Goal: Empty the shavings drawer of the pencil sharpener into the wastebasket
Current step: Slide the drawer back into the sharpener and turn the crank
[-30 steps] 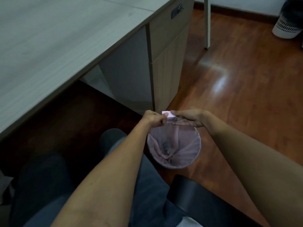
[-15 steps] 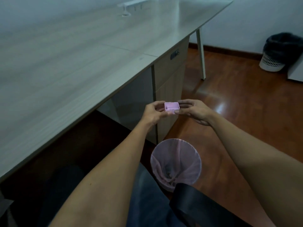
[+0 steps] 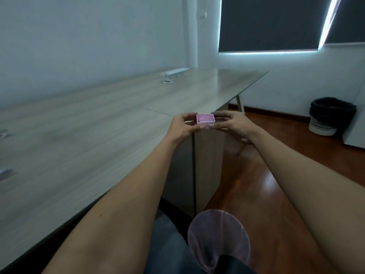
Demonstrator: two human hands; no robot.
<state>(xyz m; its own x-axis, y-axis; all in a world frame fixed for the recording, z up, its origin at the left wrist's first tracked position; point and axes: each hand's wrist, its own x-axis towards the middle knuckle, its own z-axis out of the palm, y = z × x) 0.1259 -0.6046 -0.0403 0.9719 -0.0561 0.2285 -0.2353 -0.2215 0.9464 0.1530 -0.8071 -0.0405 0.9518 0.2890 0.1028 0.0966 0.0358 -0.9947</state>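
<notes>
A small pink shavings drawer [image 3: 205, 119] is held upright, open side up, between both hands at the desk's edge height. My left hand [image 3: 182, 126] pinches its left end and my right hand [image 3: 230, 125] pinches its right end. Its inside looks bare. The wastebasket [image 3: 218, 240] with a pale pink liner stands on the floor far below the drawer, near my knees. The pencil sharpener's body is out of view.
A long grey wood-grain desk [image 3: 98, 139] runs along the left, with a drawer cabinet [image 3: 207, 167] under it. A black-lined white bin [image 3: 329, 117] stands by the far wall. A dark chair part [image 3: 233, 264] overlaps the wastebasket's near rim. Wooden floor spreads to the right.
Both hands have lifted the drawer from just above the wastebasket's rim up to desk height, turning it open side up. The view has tilted upward.
</notes>
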